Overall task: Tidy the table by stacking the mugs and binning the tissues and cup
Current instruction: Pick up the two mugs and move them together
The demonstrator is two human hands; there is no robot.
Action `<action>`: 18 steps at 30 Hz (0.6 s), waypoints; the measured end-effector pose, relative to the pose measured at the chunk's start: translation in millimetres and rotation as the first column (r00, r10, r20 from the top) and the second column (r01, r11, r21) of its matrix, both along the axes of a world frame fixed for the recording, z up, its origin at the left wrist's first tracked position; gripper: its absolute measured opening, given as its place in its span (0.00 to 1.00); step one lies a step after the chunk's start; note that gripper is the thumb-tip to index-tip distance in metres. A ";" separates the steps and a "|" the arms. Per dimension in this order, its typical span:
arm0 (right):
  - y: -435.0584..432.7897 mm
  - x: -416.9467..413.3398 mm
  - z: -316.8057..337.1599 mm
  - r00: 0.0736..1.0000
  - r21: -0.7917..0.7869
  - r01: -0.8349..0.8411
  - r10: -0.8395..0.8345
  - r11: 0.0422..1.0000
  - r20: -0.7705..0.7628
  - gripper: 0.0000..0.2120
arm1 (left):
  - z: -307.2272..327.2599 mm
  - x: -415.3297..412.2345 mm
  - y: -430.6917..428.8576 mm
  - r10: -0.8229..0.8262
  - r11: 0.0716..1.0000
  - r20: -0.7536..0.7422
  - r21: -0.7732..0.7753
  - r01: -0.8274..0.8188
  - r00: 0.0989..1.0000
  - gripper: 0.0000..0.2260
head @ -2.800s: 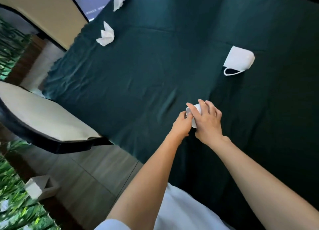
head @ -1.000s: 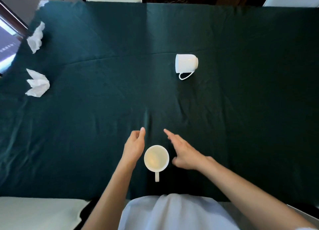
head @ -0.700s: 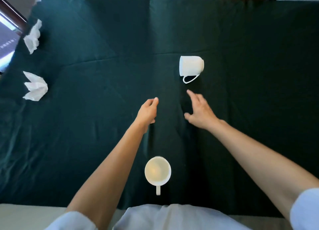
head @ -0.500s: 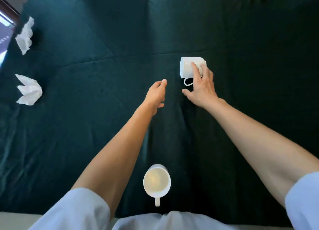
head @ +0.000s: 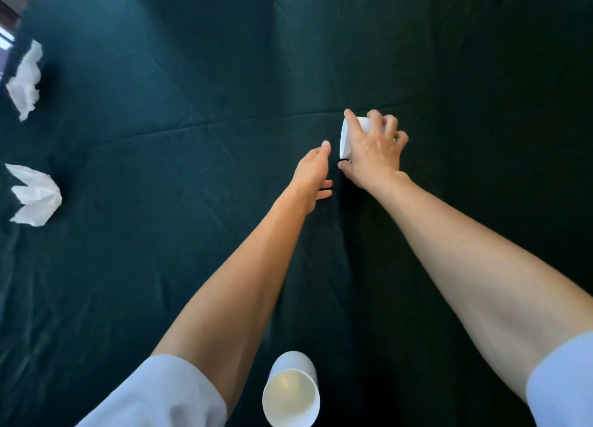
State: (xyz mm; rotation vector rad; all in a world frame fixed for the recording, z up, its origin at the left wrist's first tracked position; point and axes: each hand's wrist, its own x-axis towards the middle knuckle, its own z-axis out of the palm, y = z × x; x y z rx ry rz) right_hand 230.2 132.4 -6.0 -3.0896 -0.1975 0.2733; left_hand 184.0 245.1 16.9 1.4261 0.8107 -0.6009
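Observation:
A white mug (head: 346, 138) lies on its side in the middle of the dark green tablecloth (head: 192, 234), and my right hand (head: 373, 150) is closed over it, hiding most of it. My left hand (head: 313, 173) hovers just to its left, fingers apart, holding nothing. A second white mug (head: 291, 394) stands upright near the table's front edge, between my forearms. Two crumpled white tissues lie at the left edge: one tissue (head: 33, 194) nearer, the other tissue (head: 25, 80) farther back.
The green cloth covers the whole table and shows long creases. A strip of window or floor (head: 4, 32) shows past the far left corner. No bin is in view.
Both hands left the near mug and reached across the table. My right hand has closed over the lying mug, and my left hand has come up beside it.

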 end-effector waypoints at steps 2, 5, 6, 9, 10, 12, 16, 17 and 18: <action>2.1 5.4 2.0 1.000 0.018 0.028 -0.028 0.999 -0.008 0.42 | -1.0 0.7 -3.1 0.055 0.995 -0.024 -0.080 -0.056 0.998 0.27; 3.0 7.8 4.8 0.999 0.029 0.034 -0.034 0.999 0.003 0.39 | -1.6 -4.3 -5.9 0.154 0.966 -0.061 -0.200 -0.164 0.986 0.30; 2.1 6.7 5.3 0.999 0.041 0.038 -0.038 0.998 0.010 0.39 | -1.1 -7.1 -6.6 0.174 0.955 -0.068 -0.233 -0.185 0.982 0.30; -5.0 -5.5 7.9 0.997 0.133 0.053 -0.061 0.990 0.057 0.39 | -0.2 -17.7 -7.9 0.203 0.936 -0.069 -0.279 -0.214 0.977 0.32; -8.4 -11.5 9.5 0.995 0.189 0.060 -0.073 0.980 0.067 0.40 | 1.2 -21.2 -7.7 0.209 0.933 -0.061 -0.287 -0.218 0.976 0.32; -15.1 -26.9 15.2 0.992 0.324 0.069 -0.100 0.943 0.079 0.42 | 6.1 -29.8 -6.1 0.203 0.938 -0.024 -0.282 -0.201 0.979 0.30; -25.4 -65.2 29.6 0.991 0.627 0.098 -0.131 0.773 0.005 0.41 | 24.8 -55.7 -0.4 0.113 0.974 0.073 -0.205 -0.096 0.991 0.23; -27.2 -76.4 35.0 0.992 0.659 0.112 -0.128 0.744 -0.024 0.41 | 31.5 -65.0 0.5 0.076 0.982 0.097 -0.178 -0.058 0.992 0.19; -28.7 -88.4 40.7 0.992 0.676 0.115 -0.115 0.728 -0.044 0.40 | 38.4 -75.4 1.2 0.034 0.988 0.118 -0.152 -0.016 0.992 0.18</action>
